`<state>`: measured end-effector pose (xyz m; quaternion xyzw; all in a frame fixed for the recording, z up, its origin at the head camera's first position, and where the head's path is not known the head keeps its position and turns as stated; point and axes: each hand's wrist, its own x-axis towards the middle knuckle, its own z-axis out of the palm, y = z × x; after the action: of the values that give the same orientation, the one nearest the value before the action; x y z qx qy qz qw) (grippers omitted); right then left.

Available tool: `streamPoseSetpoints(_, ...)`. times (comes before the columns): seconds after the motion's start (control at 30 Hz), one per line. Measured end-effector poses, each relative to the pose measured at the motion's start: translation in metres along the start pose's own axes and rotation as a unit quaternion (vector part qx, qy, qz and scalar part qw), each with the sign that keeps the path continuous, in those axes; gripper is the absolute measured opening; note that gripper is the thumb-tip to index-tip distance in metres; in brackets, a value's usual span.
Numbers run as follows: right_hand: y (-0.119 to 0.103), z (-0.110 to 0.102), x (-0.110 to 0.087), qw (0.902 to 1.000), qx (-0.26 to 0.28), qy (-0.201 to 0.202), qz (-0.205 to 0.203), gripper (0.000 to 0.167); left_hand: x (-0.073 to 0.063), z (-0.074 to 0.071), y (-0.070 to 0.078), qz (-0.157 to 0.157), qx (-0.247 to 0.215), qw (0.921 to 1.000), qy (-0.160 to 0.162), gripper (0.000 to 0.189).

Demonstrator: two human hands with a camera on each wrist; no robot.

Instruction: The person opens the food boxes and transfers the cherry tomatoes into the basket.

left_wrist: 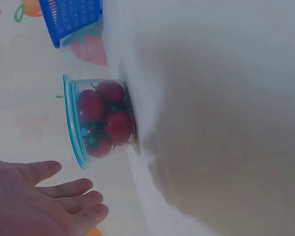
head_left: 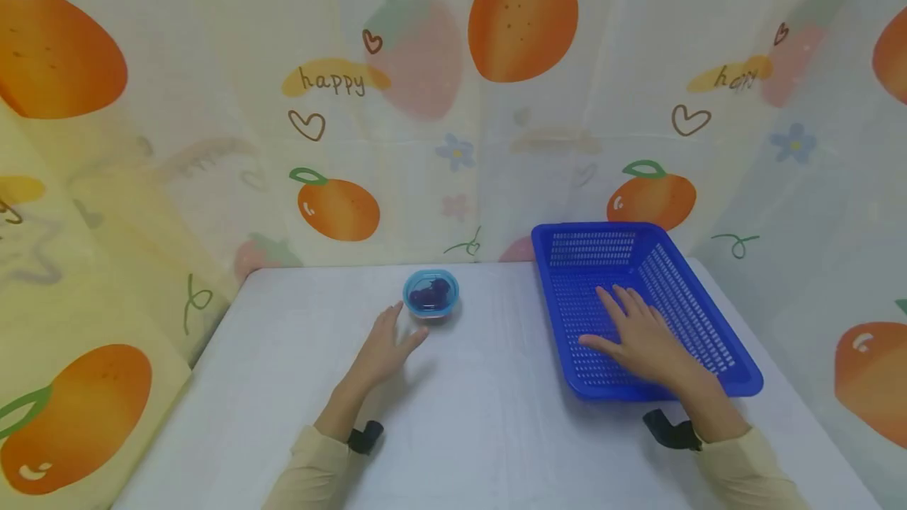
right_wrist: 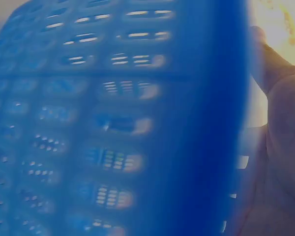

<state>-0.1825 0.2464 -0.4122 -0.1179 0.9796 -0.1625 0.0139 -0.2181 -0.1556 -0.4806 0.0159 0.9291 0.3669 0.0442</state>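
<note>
The tub (head_left: 431, 295) sits on the table (head_left: 489, 415), just beside the left hand (head_left: 380, 354) — loose, grasping nothing, like the right hand (head_left: 643, 343) over the basket (head_left: 556, 313). Looks light, stiff, maybe slick — I'd grip it round its clear sides (left_wrist: 108, 118).

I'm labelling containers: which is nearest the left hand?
The clear plastic tub holding red fruit; the rectangular blue plastic basket sits by the right hand.

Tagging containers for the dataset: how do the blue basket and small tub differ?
Walls: the basket is deep blue and slotted; the tub is clear with a light-blue edge.
Size: the basket is far larger than the tub.
Outline: the basket is oblong, the tub rounded.
Shared: both stand on the white table.
</note>
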Motion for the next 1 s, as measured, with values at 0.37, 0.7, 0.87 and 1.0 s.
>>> streamPoseSetpoints(0.37,-0.024,-0.021,0.011,0.9994,0.017,-0.014,-0.028,0.097,0.003,-0.004,-0.001,-0.078,-0.157,0.9843,-0.021,0.084)
streamPoseSetpoints(0.7,-0.053,-0.031,0.026,0.9968,0.017,-0.023,-0.074,0.091,0.004,-0.004,-0.003,-0.096,-0.325,0.9395,-0.051,0.085)
streamPoseSetpoints(0.87,-0.066,-0.034,0.040,0.9948,0.003,-0.023,-0.099,0.091,0.006,-0.001,-0.002,-0.089,-0.386,0.9162,-0.059,0.078)
streamPoseSetpoints(1.0,-0.077,-0.034,0.051,0.9932,0.008,-0.037,-0.110,0.091,0.008,0.002,-0.001,-0.102,-0.427,0.8966,-0.058,0.076)
